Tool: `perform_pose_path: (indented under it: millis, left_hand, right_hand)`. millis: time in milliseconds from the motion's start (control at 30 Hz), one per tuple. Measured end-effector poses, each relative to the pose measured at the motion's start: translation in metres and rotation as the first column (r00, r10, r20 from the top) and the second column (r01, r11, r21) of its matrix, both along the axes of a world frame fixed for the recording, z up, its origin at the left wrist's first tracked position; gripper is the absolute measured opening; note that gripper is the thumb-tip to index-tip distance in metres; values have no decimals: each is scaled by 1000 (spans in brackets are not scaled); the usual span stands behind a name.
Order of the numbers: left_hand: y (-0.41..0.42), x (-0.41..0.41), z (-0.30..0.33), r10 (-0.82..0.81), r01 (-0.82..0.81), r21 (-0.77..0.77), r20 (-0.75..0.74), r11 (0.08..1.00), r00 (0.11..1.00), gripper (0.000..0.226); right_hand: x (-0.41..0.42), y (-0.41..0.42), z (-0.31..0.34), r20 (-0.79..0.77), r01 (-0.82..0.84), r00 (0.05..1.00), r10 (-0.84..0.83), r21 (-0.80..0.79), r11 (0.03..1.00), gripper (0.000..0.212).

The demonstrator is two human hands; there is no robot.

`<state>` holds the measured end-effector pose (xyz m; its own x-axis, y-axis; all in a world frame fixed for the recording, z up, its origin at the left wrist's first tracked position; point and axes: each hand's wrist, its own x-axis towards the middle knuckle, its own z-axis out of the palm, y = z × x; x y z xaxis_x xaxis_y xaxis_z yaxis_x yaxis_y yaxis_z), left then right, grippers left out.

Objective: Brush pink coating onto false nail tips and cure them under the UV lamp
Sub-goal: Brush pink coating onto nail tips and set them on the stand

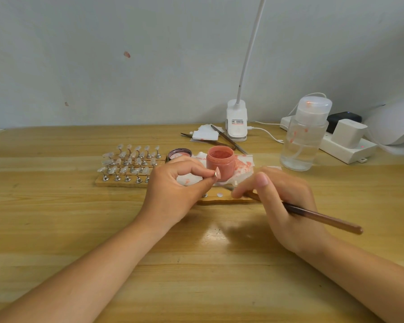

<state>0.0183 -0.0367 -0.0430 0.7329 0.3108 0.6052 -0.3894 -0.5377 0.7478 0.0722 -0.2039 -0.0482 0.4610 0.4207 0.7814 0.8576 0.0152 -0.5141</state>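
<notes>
From the head camera, the left hand (pixel 173 190) has its fingers (pixel 197 167) curled in, thumb and forefinger pinching the metal stem of a small stand that carries a pink-coated nail tip (pixel 217 172); the tip stands just in front of the open jar. The right hand (pixel 282 201) holds a brown-handled brush (pixel 322 217), fingers wrapped loosely round the shaft near its front end, the forefinger stretched forward and blurred; the handle runs back and to the right over the counter (pixel 79 229). The bristle end is hidden behind the fingers, so whether it touches the nail tip I cannot tell.

The pink jar (pixel 220 162) stands open on a paper wipe (pixel 244 167) blotched with pink, and its inside shows pink coating up to the rim. Its lid (pixel 179 154) lies just to the left, inner side up. To the left, a wooden board (pixel 117 183) carries rows of clear nail tips on metal stands (pixel 128 159), upright and close together. A second wooden strip (pixel 222 198) with round metal discs lies beneath the hands.

Further right stands a clear pump bottle (pixel 303 136) with a domed cap, pink smears on its wall and clear liquid low inside. Behind it sits a white power strip (pixel 345 148) with a white plug block. The white UV lamp (pixel 394 122) is at the right edge, partly cut off. A clip lamp (pixel 237 120) with a white gooseneck stands at the back, with tweezers (pixel 229 139) and a white pad (pixel 205 134) beside it.
</notes>
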Motion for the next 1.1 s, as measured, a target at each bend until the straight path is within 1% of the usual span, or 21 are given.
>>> perform_pose_path:
  millis: [100,200,300,333,433,467,567,600,667,733,800,867,933,1000,1100]
  left_hand:
    - [0,0,1,7,-7,7,-4,1000,1000,29]
    - [0,0,1,10,-10,18,-1,1000,1000,31]
    - [-1,-1,2,12,-12,9,-1,1000,1000,33]
    - [-1,-1,2,11,-11,7,-2,1000,1000,33]
    - [-1,-1,2,-1,1,11,-4,1000,1000,28]
    - [-1,-1,2,-4,4,10,-5,1000,1000,28]
    - [-2,-2,3,-5,5,2,-19,1000,1000,30]
    - [-3,-2,3,-4,4,-1,-20,1000,1000,29]
    - [-4,-2,4,-4,3,-12,-16,1000,1000,27]
    - [-4,-3,4,-4,4,-23,-14,1000,1000,25]
    - [-4,-3,3,-6,6,-27,-16,1000,1000,26]
    - [-4,-3,3,-1,1,-30,-20,1000,1000,28]
    - [-4,-3,4,-9,8,-36,-28,999,1000,24]
    - [-4,-4,4,-19,17,-46,-30,999,999,20]
    - [-5,-4,4,-5,4,-43,-30,999,1000,24]
  right_hand:
    - [0,0,0,2,-3,1000,2,30,1000,57]
    - [0,1,1,-4,31,1000,-31,-1,1000,51]
    - [-1,-1,1,-30,-4,1000,3,-12,1000,57]
    - [-2,-1,2,-24,-5,1000,5,-1,1000,56]
    - [-3,0,4,-25,13,1000,-13,1,1000,38]
    - [-3,0,5,-32,9,999,-9,-16,1000,37]
    - [-3,-1,3,-19,-6,1000,5,-31,1000,55]
    - [-3,-1,3,-12,-2,1000,1,-14,1000,57]
    - [-3,-1,4,-17,21,1000,-21,19,1000,48]
    - [-3,0,4,-46,33,998,-33,8,999,41]
    - [-3,0,3,-48,11,999,-11,-13,1000,49]
    - [-3,-1,3,-33,-15,999,15,3,1000,57]
    - [-3,-1,3,-22,0,1000,1,26,1000,54]
    - [-2,-1,3,-40,16,999,-15,17,1000,48]
    - [-3,-2,2,-50,-19,999,19,-6,1000,50]
